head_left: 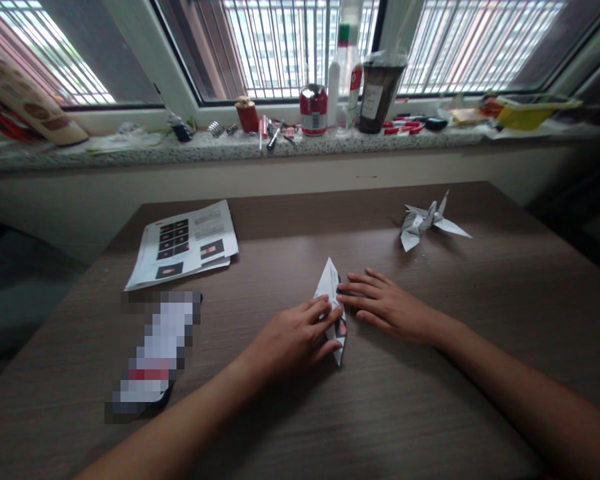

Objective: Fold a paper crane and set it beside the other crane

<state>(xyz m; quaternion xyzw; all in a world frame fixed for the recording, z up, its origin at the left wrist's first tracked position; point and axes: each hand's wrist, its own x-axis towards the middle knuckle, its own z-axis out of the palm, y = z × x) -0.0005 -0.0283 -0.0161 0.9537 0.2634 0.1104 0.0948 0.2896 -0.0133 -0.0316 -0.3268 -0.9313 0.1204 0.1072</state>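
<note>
A folded piece of printed white paper (329,272), pointed at both ends, lies near the middle of the table. My left hand (293,333) holds it against the tabletop, with bent fingers over its middle and the thumb near its lower end. Part of the paper is hidden under those fingers. Just to its right, my right hand (387,303) rests palm down with its fingers stretched out, fingertips at the paper's right edge. Toward the back right stands a finished paper crane (425,223) with its wings spread.
Printed sheets (185,243) lie at the back left of the brown table (455,400). Nearer me is a blurred-out phone-shaped object (155,357). On the windowsill (190,155) stand a red can (313,110), a dark drink cup (377,97) and a yellow basket (525,113).
</note>
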